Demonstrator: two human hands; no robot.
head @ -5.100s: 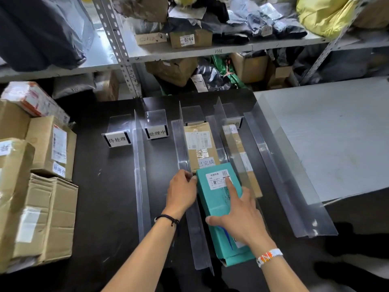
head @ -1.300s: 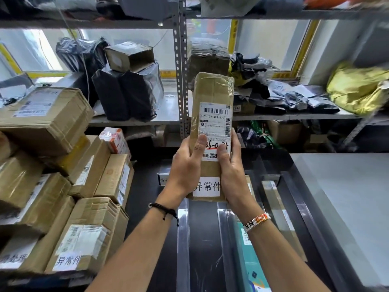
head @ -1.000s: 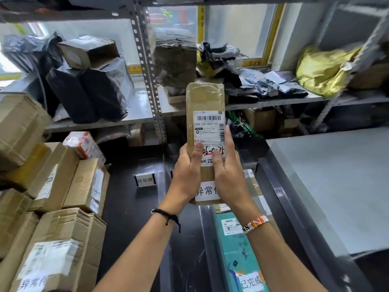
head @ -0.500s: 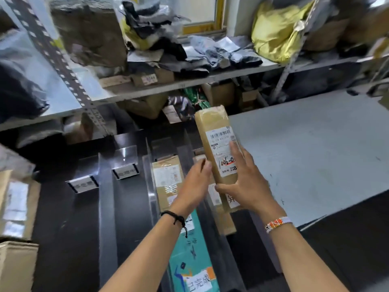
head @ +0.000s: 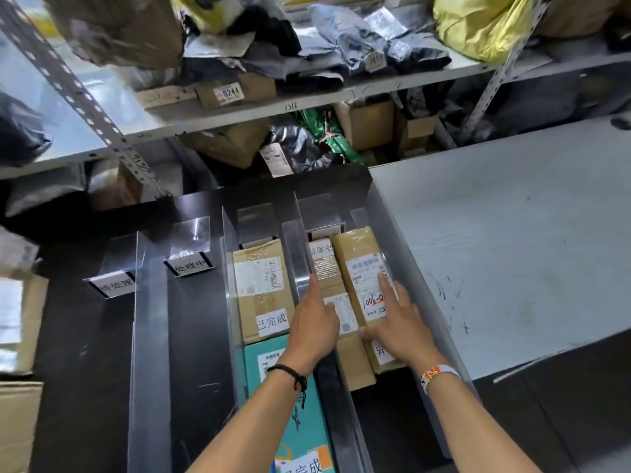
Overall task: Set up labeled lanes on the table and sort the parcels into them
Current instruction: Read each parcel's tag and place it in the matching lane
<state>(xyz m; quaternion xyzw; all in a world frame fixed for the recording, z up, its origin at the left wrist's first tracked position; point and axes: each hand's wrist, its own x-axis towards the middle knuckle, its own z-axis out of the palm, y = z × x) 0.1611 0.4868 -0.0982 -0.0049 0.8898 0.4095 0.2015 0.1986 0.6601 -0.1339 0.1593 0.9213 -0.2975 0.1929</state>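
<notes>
Clear acrylic dividers split the black table into lanes with label stands. In the rightmost lane a long brown parcel with a white shipping label lies beside and partly on a narrower taped parcel. My right hand presses flat on the long parcel, fingers spread. My left hand reaches in with its index finger touching the narrow parcel's left edge by the divider. The lane to the left holds a brown box and a teal box.
The two left lanes, marked by a second label stand, hold no parcels. Cardboard boxes are stacked at the left edge. A grey tabletop lies to the right. Metal shelves full of bags and boxes stand behind.
I have brought the long brown parcel down from in front of my face and laid it in the rightmost lane. Both hands went from gripping it to lying on the parcels.
</notes>
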